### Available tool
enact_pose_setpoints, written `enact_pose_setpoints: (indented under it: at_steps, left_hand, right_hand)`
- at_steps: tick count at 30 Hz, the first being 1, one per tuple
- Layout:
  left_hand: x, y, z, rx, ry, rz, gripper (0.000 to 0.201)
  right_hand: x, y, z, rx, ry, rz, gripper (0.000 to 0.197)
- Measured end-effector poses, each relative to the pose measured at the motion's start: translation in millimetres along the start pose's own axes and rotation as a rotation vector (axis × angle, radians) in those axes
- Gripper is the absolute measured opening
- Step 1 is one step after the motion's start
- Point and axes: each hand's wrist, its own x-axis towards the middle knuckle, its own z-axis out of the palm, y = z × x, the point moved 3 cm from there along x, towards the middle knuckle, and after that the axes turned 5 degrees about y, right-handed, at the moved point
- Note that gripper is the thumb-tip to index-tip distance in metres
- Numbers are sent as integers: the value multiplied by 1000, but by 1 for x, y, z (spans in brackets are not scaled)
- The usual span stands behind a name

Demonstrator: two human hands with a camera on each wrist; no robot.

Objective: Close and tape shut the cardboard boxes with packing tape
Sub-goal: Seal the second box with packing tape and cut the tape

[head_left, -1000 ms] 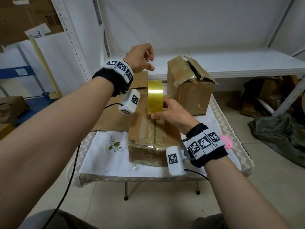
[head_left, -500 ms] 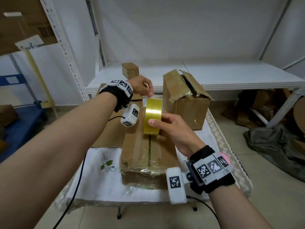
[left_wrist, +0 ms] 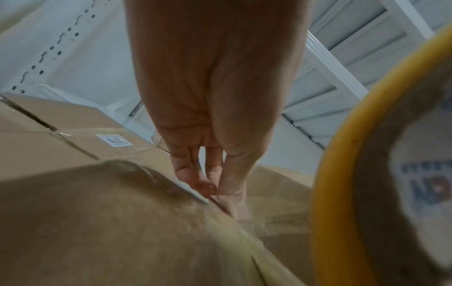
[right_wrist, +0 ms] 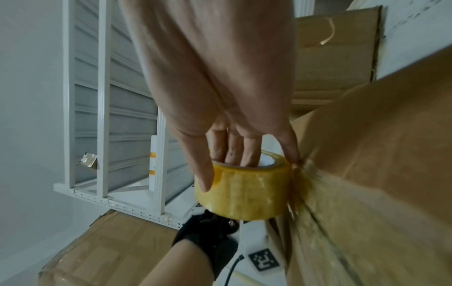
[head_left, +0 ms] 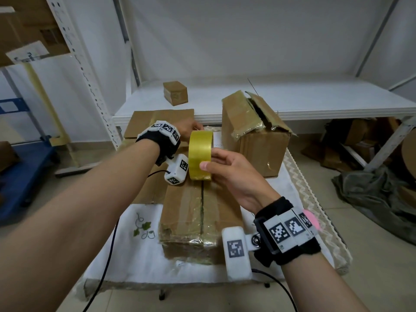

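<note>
Right hand [head_left: 234, 174] curled round the yellow tape roll [head_left: 200, 155], thumb on the outer face, fingers [right_wrist: 234, 149] hooked through the core; roll held upright just above the far end of the near box [head_left: 200, 219]. Left hand [head_left: 188, 131] reaching past the roll, fingertips [left_wrist: 208, 185] pinched together at the far top edge of that box, apparently on the free end of the tape; the strip itself too thin and blurred to confirm. Near box lying on the bench [head_left: 139, 262] with flaps folded down and the centre seam [head_left: 202, 206] running toward the viewer; glossy tape already visible over parts of the lid and front edge, yet the seam line showing dark, so probably not sealed by a fresh strip. Judged stage: anchoring the tape end at the far edge, with the pull along the seam, the pressing down and the cut not yet done. Second box [head_left: 254, 136] standing behind on the right, top flaps raised and torn tape hanging loose: unclosed, untaped. Small box [head_left: 175, 93] on the white shelf [head_left: 315, 102], closed as far as visible.
</note>
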Motion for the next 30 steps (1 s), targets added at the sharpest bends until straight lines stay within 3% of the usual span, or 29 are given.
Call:
enact_pose_setpoints:
  at_steps: [6,10,14,17,19,22,26,30]
  left_hand:
    - [-5,4,3,19,1,-34,6]
    - [-7,6,6,80,-5,-107,36]
    - [-9,5,9,90,14,-208,35]
    - [-11,6,6,24,108,-239,35]
    - [-12,10,5,21,144,-218,34]
    - [-14,17,6,89,92,-189,38]
    - [-26,31,5,166,59,-150,19]
    - [-40,37,0,287,41,-87,21]
  right_hand:
    - [-1,0,1,5,7,20,37]
    - [-1,-1,0,1,15,25,36]
    - [-1,0,2,-18,20,27,35]
    - [0,0,3,-44,42,32,33]
    - [-1,0,3,-49,53,42,29]
    - [-1,-1,3,-58,46,44,21]
    - [-1,0,1,-111,60,57,23]
    - [-4,1,-1,-173,89,88,21]
